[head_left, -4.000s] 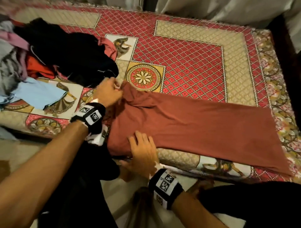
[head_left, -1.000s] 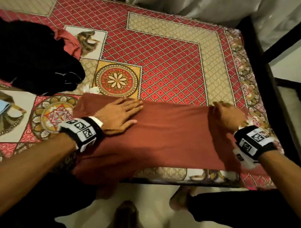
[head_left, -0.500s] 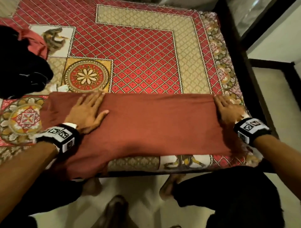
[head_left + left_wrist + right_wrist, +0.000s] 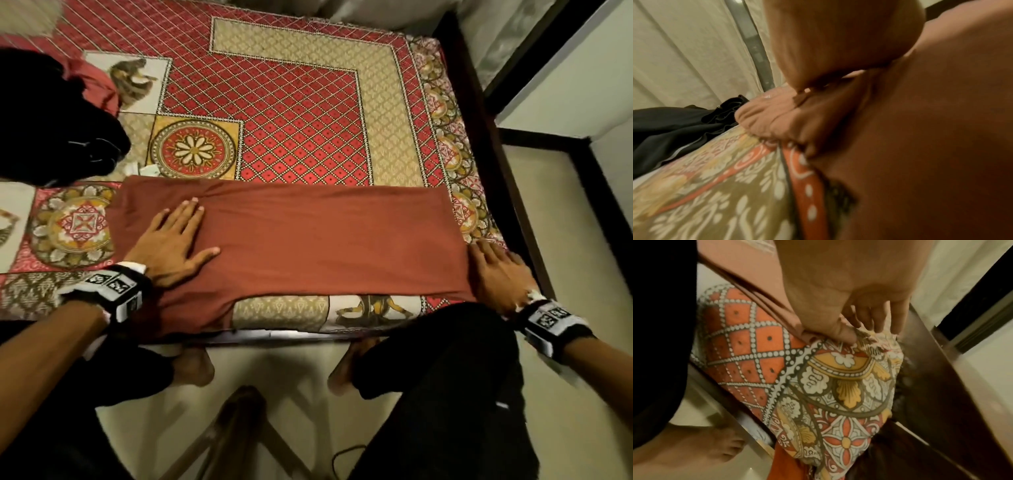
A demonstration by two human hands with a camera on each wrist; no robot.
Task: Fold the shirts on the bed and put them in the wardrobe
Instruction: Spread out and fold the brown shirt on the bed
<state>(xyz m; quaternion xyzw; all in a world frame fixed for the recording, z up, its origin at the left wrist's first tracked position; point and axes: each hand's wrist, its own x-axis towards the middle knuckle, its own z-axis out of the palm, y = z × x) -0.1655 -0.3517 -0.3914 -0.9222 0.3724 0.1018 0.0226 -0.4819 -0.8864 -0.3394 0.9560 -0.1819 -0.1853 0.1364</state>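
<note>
A: What's changing on the patterned bedspread (image 4: 301, 102)?

B: The rust-red shirt (image 4: 308, 246) is now lying along the near edge as a smoothed band. I'm pressing my left hand (image 4: 174, 240) flat, fingers straight; my right hand (image 4: 496, 270) is sliding to the hem corner, pinching it for the crosswise fold.

Pale floor (image 4: 291, 370), dark bed frame (image 4: 507, 192), light curtains (image 4: 684, 56) behind

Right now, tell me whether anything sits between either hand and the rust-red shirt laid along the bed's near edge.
Nothing visible does. The left hand rests flat on the rust-red shirt, and the right hand is at its right end, thumb against the fabric edge. The wardrobe is out of view.
</note>
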